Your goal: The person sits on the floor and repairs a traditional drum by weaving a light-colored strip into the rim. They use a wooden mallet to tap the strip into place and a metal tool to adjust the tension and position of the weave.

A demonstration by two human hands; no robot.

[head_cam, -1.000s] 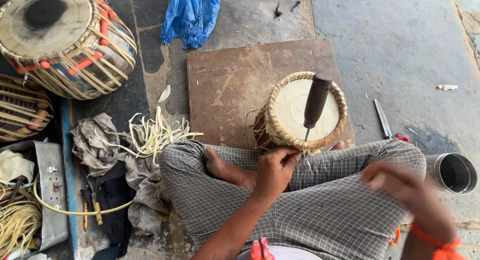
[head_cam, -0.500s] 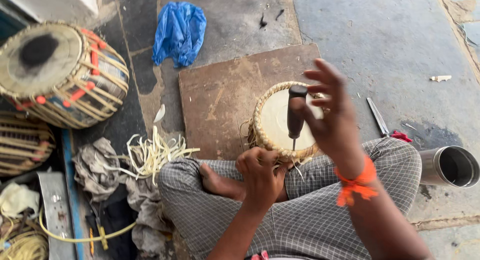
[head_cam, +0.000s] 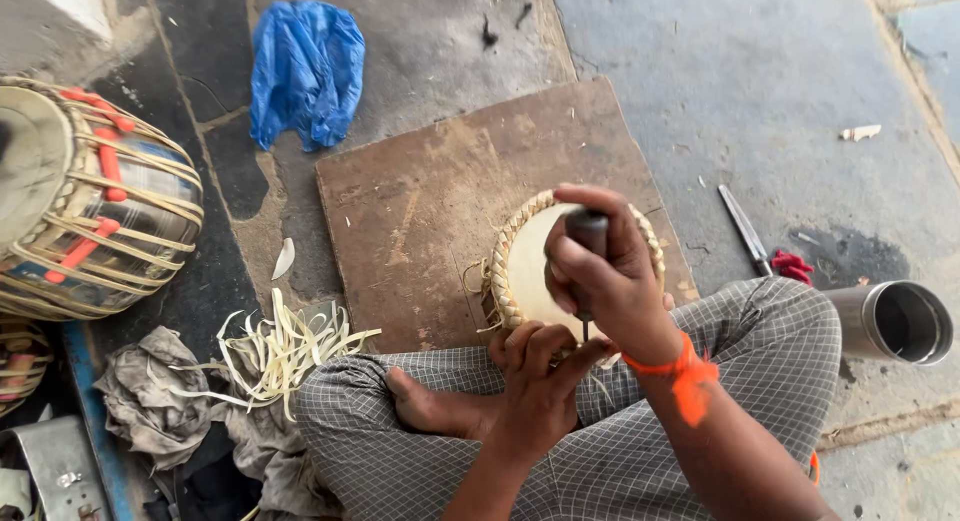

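Lacing of the small drum head (head_cam: 530,271): in progress.
I grip the awl (head_cam: 588,231) in my right hand (head_cam: 610,281); my left hand (head_cam: 540,381) pinches the braided rim on the wooden board (head_cam: 420,201). Loose strips (head_cam: 280,351) remain unused.

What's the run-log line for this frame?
right hand: grips awl | left hand: steadies drum rim | drum: on board

Cream drumhead (head_cam: 535,271) ringed by tan braided lacing, brown wooden board (head_cam: 440,201), crumpled blue plastic bag (head_cam: 307,71), grey-and-white checked cloth (head_cam: 640,451), orange wrist thread (head_cam: 685,376), large drum (head_cam: 85,201) laced with tan straps and red pegs, pale yellow hide strips (head_cam: 280,351), grey stone floor (head_cam: 760,71)
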